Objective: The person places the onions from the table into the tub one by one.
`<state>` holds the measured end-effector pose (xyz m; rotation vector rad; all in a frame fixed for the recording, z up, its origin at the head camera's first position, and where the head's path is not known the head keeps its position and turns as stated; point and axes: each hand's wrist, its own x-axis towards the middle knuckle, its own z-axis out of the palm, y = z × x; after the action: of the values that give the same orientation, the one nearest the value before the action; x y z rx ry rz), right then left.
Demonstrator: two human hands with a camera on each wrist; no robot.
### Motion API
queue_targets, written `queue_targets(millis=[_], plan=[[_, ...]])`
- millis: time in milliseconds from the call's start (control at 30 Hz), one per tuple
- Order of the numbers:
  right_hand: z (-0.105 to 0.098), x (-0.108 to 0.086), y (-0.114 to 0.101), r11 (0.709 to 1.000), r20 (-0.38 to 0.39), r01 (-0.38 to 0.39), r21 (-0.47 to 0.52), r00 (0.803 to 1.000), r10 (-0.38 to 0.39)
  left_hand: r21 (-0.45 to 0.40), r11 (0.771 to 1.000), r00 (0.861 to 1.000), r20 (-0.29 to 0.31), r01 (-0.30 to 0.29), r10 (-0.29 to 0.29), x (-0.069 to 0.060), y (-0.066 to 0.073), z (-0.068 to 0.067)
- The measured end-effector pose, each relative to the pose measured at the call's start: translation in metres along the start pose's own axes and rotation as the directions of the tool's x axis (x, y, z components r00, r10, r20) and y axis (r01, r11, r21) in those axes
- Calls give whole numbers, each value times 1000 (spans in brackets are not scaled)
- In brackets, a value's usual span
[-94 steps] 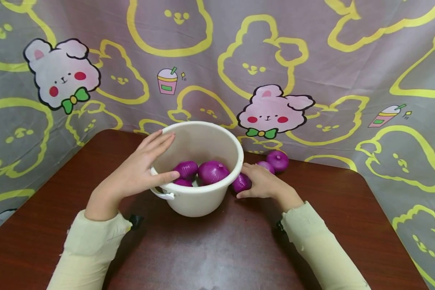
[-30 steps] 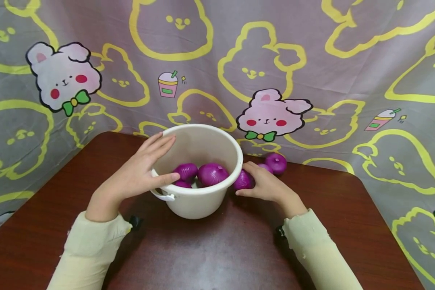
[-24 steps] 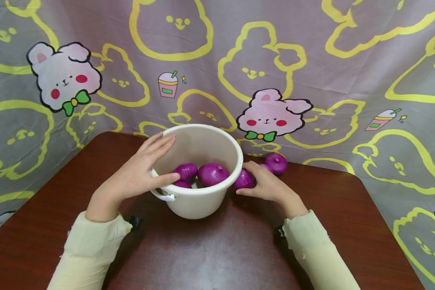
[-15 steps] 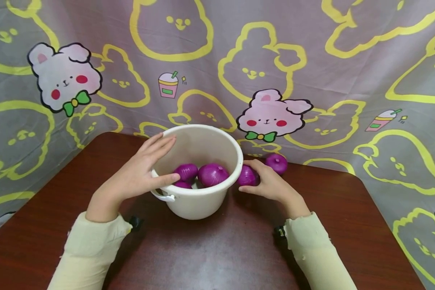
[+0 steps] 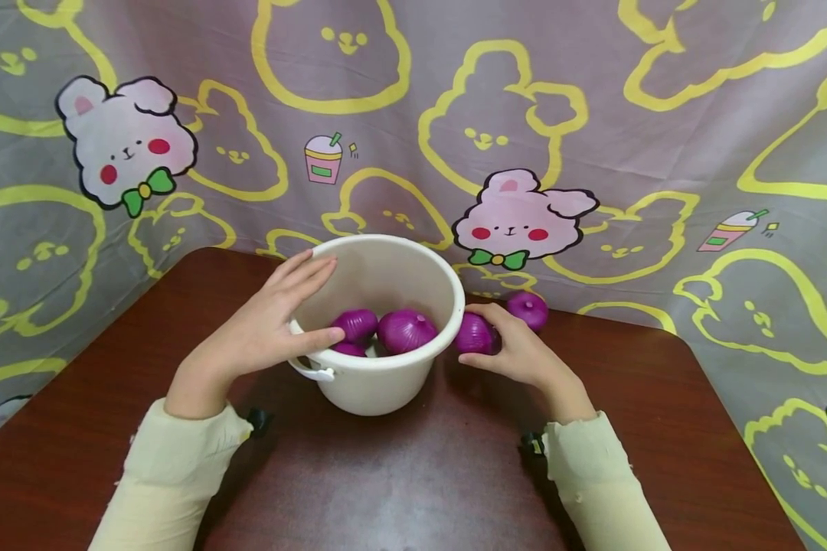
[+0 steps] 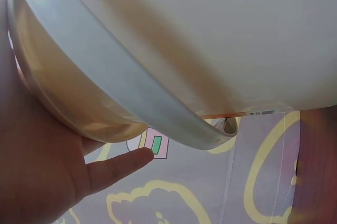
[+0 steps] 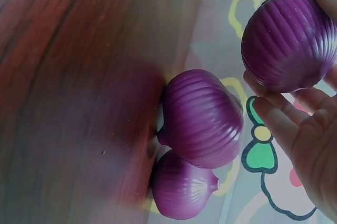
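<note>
Head view: right hand (image 5: 524,352) grips a red onion (image 5: 474,334) beside a white bucket (image 5: 379,386)

The right hand's fingers and thumb curl round the onion, which sits just right of the bucket's wall; whether its underside clears the tabletop (image 5: 400,482) is hard to tell. The left hand (image 5: 258,325) spreads nearly straight fingers over the bucket's left rim, its thumb lying across the nearer part of that rim.

Inside the bucket lie three visible red onions: a large onion (image 5: 406,331) on the right, a ribbed onion (image 5: 358,325) to its left, and a partly hidden onion (image 5: 349,350) below that, near the front wall. A white handle (image 5: 313,373) shows at the bucket's front left.

The bucket stands toward the tabletop's back edge. Farther right along that edge, the right wrist view shows a bigger loose onion (image 7: 202,119) touching a smaller loose onion (image 7: 184,187). Beyond hangs a grey-pink cloth (image 5: 386,61) printed with yellow outlines and white rabbits, and pale sleeves (image 5: 179,451) cover both forearms.
</note>
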<state>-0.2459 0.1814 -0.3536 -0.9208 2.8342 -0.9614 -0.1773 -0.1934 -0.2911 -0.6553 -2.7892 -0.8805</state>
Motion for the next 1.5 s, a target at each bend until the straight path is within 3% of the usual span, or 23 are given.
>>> queue_targets(millis=[467,833,1200,1500], plan=[[-7,-6,-1,995,-39,-55,80,998,58,1,1000,1000,-2,-6,6,0,0,1],[-12,-9,-1,993,-81,-44,110,995,53,7,1000,1000,5,-5,5,0,1,0],[-15,-9,-7,976,-102,-90,197,989,111,10,1000,1000,14,-16,15,0,2,-2],[-20,-13,-12,973,-130,-98,209,983,127,7,1000,1000,10,-7,7,0,2,-2]])
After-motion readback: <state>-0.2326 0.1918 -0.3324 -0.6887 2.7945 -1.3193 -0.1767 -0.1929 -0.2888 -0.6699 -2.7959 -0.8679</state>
